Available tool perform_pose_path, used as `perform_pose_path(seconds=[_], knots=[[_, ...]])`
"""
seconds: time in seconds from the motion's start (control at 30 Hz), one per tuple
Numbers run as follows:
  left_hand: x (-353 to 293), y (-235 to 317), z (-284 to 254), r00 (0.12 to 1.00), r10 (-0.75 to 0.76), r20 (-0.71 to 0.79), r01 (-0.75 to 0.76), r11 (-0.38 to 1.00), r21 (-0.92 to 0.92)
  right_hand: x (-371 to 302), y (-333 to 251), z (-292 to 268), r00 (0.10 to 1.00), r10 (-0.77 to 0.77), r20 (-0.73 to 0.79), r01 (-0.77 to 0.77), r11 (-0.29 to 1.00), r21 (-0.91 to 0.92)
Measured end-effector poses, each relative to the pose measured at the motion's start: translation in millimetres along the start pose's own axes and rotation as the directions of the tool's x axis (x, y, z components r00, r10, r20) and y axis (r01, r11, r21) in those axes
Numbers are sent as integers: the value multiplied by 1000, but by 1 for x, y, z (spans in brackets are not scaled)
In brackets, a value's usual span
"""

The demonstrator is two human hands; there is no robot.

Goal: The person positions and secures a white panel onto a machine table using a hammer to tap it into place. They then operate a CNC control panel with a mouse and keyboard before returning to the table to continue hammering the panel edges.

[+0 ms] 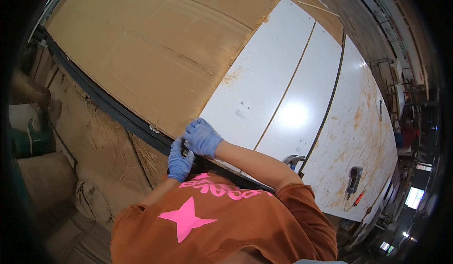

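Both my hands wear blue gloves and meet at the near corner of a white panel, beside the table's dark edge rail. My left hand is closed, fingers up, around a small dark object that its fingers mostly cover. My right hand lies just above it, its fingers bent and pressed together at the panel's corner. Whatever the right fingers hold is hidden. A second white panel lies alongside the first, with a narrow gap between them.
Sawdust covers the large brown surface at left. A curved metal tool lies near the front edge. On the stained white panel at right rest a black handheld device and a red-handled tool. Green machinery stands left.
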State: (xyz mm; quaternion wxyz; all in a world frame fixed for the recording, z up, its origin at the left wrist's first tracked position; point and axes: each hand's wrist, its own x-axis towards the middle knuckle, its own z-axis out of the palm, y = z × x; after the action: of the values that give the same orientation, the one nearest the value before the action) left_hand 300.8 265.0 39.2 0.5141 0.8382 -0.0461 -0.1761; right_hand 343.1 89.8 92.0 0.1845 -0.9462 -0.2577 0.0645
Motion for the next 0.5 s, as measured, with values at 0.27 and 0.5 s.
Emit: perform_pose_path(seconds=[0.27,0.5], knots=[[-2,23,24,954,148,-262,-104,979,174,18,-2,-4,990,88,112,-83,995,-50],[0,27,20,947,185,-262,-155,979,131,11,2,-14,998,21,62,-20,1000,-3]])
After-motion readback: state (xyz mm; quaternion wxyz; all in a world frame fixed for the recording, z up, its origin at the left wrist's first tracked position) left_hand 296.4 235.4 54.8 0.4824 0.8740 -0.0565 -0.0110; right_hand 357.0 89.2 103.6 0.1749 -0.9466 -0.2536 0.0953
